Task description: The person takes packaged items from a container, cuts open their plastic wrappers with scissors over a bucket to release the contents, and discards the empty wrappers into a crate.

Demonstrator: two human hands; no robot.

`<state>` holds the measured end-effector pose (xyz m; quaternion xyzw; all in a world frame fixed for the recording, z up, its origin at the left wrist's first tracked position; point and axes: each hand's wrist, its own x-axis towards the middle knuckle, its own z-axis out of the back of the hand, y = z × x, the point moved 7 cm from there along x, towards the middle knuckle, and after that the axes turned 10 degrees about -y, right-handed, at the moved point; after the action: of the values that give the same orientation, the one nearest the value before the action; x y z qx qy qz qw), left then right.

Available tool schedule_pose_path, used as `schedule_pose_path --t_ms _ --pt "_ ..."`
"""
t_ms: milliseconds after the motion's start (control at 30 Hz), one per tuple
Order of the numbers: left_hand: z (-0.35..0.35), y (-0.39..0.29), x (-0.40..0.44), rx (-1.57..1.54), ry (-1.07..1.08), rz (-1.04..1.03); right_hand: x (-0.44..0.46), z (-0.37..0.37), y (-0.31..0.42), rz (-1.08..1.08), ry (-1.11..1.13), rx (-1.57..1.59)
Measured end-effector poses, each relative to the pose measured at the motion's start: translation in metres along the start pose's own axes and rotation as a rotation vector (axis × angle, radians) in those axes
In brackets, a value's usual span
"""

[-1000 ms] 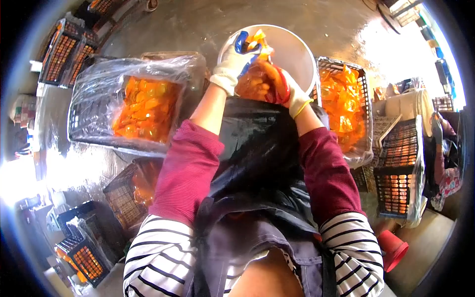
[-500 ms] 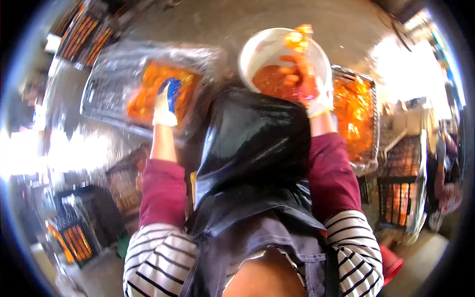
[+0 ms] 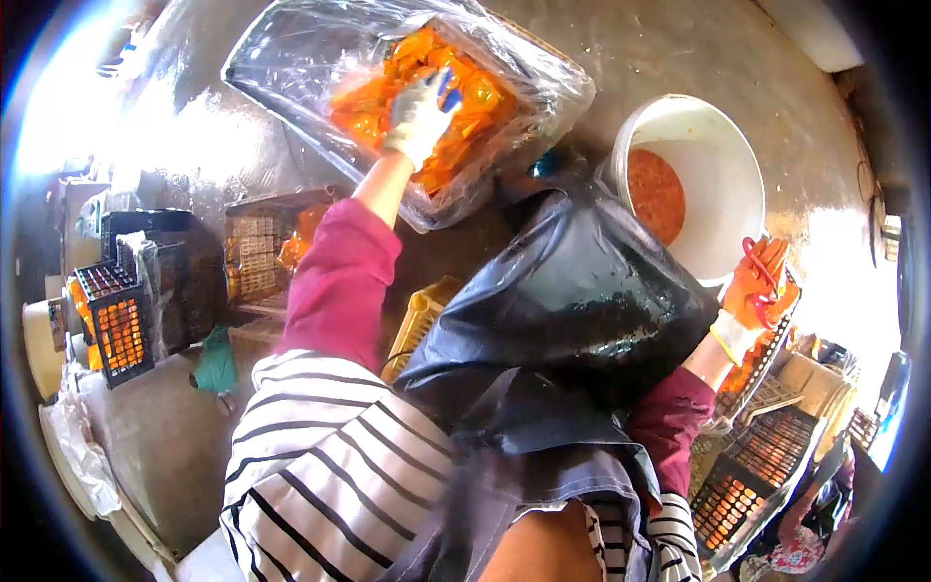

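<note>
My left hand [image 3: 422, 121], in a white glove with blue fingers, lies on a heap of glossy orange pieces [image 3: 480, 92] in a crate lined with clear plastic [image 3: 291, 53]. Its fingers look apart, and I see no piece gripped in them. My right hand [image 3: 754, 296], in an orange glove with a white cuff, is closed around a red-handled tool [image 3: 758, 264], maybe scissors; its working end cannot be made out. That hand is beside the rim of a white bucket [image 3: 722, 165], above another crate of orange pieces [image 3: 742, 373]. Reddish-orange bits [image 3: 656, 197] lie in the bucket.
A black apron [image 3: 582, 281] covers my lap, between the lined crate and the bucket. At the left stand a brown crate [image 3: 254, 257] and a black crate with orange contents [image 3: 121, 335]. Nearby is a yellow crate [image 3: 422, 315]. More crates [image 3: 766, 456] stand at the lower right.
My view has turned to the right and tilted. My right hand has left the bucket's mouth for its near right side; the shiny orange piece it held is gone from it. My left hand stays on the heap.
</note>
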<state>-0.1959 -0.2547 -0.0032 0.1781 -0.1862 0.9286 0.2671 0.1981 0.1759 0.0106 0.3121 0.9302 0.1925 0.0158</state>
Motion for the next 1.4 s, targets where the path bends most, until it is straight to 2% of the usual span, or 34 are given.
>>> schedule_pose_path --t_ms 67,133,167,233,267,300,367,400,467,533,567,600,633,700,733,767,800,833,867,933,1000,1067,1100,1133,1200,1233,1333,1400 --pt "-0.042 -0.004 0.009 -0.001 0.213 0.055 0.004 -0.011 -0.017 -0.071 -0.125 0.111" --pt "-0.074 -0.010 0.014 0.054 0.302 0.174 0.012 -0.036 -0.036 -0.061 -0.094 0.020" --pt "-0.098 -0.006 0.019 0.091 0.288 0.147 0.016 -0.034 -0.039 -0.076 -0.100 -0.040" --pt "-0.140 -0.004 0.025 0.337 0.366 0.194 0.022 -0.028 -0.042 -0.038 -0.175 -0.214" --pt "-0.153 -0.004 0.029 0.516 0.426 0.217 0.027 -0.028 -0.047 -0.127 -0.164 -0.159" --pt "-0.167 -0.004 0.035 0.546 0.477 0.198 0.031 -0.029 -0.053 -0.217 -0.154 -0.101" --pt "-0.181 -0.003 0.036 0.579 0.497 0.082 0.029 -0.026 -0.051 -0.114 -0.226 -0.232" --pt "-0.175 -0.001 0.035 0.477 0.549 0.131 0.028 -0.025 -0.051 -0.066 -0.266 -0.300" --pt "-0.133 -0.013 0.023 0.129 0.510 0.318 0.029 -0.028 -0.052 0.016 -0.403 -0.268" --pt "-0.122 -0.007 0.010 -0.062 0.423 0.388 0.030 -0.044 -0.065 -0.072 -0.261 -0.222" --pt "-0.138 0.014 -0.006 -0.435 0.309 0.540 0.031 -0.049 -0.070 -0.091 -0.212 -0.210" --pt "-0.140 0.025 -0.025 -0.882 0.318 0.942 0.031 -0.052 -0.074 -0.109 -0.163 -0.199" --pt "-0.128 0.035 -0.030 -0.864 0.284 0.909 0.032 -0.025 -0.065 -0.038 -0.424 -0.287" --pt "-0.077 0.023 -0.028 -0.392 0.138 0.207 0.029 -0.018 -0.070 -0.057 -0.439 -0.341" --pt "-0.090 0.026 -0.035 -1.112 0.121 0.511 0.028 -0.021 -0.073 -0.069 -0.446 -0.367" --pt "-0.099 0.027 -0.041 -1.815 -0.016 0.841 0.026 -0.019 -0.072 -0.025 -0.522 -0.512" --pt "-0.069 0.012 -0.046 -1.945 0.083 1.165 0.025 -0.027 -0.077 -0.019 -0.529 -0.572" --pt "-0.040 -0.002 -0.041 -2.109 0.149 1.095 0.023 -0.034 -0.082 -0.012 -0.538 -0.630" --pt "-0.030 -0.008 -0.036 -2.154 0.160 1.097 0.022 -0.038 -0.083 -0.002 -0.547 -0.689" --pt "-0.022 -0.021 -0.026 -2.244 0.188 1.106 0.019 -0.036 -0.088 -0.044 -0.429 -0.857" --pt "-0.037 -0.026 -0.013 -2.139 0.104 0.930 0.011 -0.036 -0.094 -0.057 -0.383 -0.954" --pt "-0.048 -0.058 0.002 -2.238 0.308 0.856 0.004 -0.043 -0.099 -0.061 -0.405 -0.977" --pt "-0.042 -0.087 0.011 -2.242 0.323 0.805 0.001 -0.047 -0.097 -0.053 -0.435 -0.955" --pt "-0.041 -0.107 0.020 -2.084 0.247 0.756 -0.003 -0.050 -0.096 -0.037 -0.485 -0.875" --pt "-0.047 -0.162 0.036 -2.169 0.299 0.744 0.007 -0.041 -0.092 -0.112 -0.495 -0.888" --pt "-0.052 -0.187 0.043 -2.201 0.285 0.754 0.001 -0.047 -0.089 -0.077 -0.549 -0.809" --pt "-0.077 -0.255 0.050 -2.318 0.227 0.867 0.002 -0.038 -0.077 -0.162 -0.518 -1.053" --pt "-0.095 -0.272 0.043 -2.306 0.169 0.819 0.013 -0.026 -0.074 -0.235 -0.477 -1.209"
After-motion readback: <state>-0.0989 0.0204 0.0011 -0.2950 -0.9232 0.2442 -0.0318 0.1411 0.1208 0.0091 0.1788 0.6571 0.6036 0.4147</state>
